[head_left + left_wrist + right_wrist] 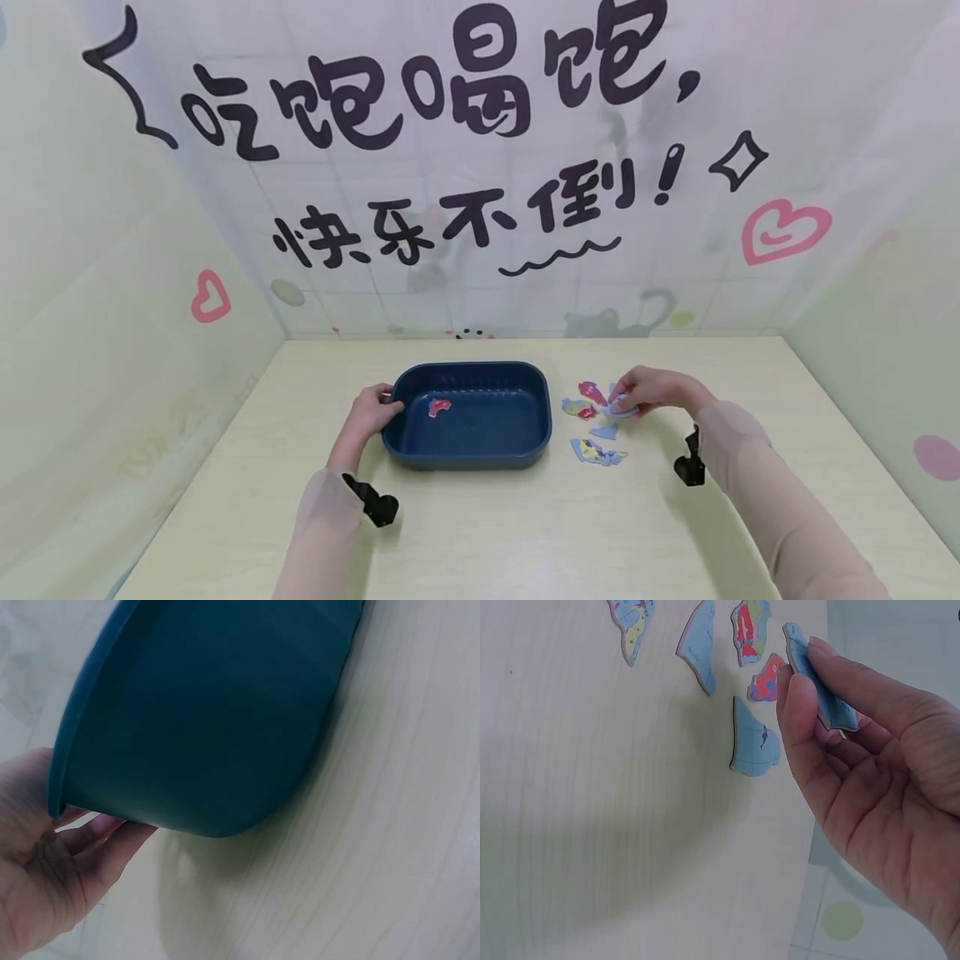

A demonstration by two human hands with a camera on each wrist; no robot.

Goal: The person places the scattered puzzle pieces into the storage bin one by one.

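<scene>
My left hand grips the left side of a dark blue plastic basin, and in the left wrist view its fingers lie beneath the rim. Inside the basin is one small red puzzle piece. To the basin's right, my right hand pinches a blue puzzle piece between thumb and fingers, above the tabletop. Near that hand several map-like puzzle pieces lie flat: a blue one, a red-orange one, a red and green one, and a yellow and blue one.
The pale wood-grain table carries the basin and the pieces. Printed cloth with dark lettering hangs behind it and along both sides. Each wrist bears a black camera, such as the left camera.
</scene>
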